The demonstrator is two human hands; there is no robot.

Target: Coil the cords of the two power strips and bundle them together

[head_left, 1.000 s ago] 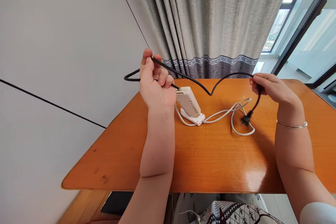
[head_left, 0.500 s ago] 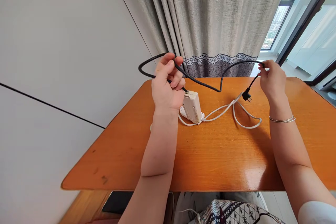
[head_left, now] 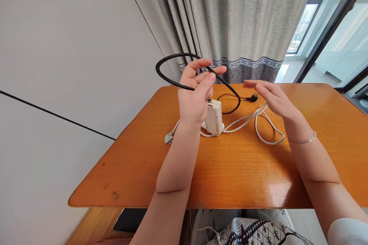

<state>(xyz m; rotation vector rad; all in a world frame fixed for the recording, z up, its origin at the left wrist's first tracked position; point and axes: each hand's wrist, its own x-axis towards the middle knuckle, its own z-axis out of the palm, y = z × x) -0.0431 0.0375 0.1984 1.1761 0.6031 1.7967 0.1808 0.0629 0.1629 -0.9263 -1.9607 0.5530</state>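
Observation:
A loop of black power cord (head_left: pixel 169 58) is held up by my left hand (head_left: pixel 195 95), the cord pinched between thumb and fingers. From the loop it hangs down to the table and ends in a black plug (head_left: pixel 253 98). Just beyond my left wrist stands a white box-shaped adapter (head_left: pixel 214 118), partly covered by the hand, with a dark connector at its top. My right hand (head_left: pixel 270 95) hovers with fingers stretched out, holding nothing. It is near the black plug and above a looped white cable (head_left: pixel 268 143).
The wooden table (head_left: pixel 235 172) lies under everything. A pale plug (head_left: pixel 169 138) rests left of my left forearm. Behind the table hangs a grey curtain (head_left: pixel 244 19); a plain wall (head_left: pixel 71 46) borders the left side, and glass panels stand at the right.
My right hand has let go of the black cord and moved left, fingers now extended. The black plug lies farther back and left. My left hand has shifted slightly right with the loop.

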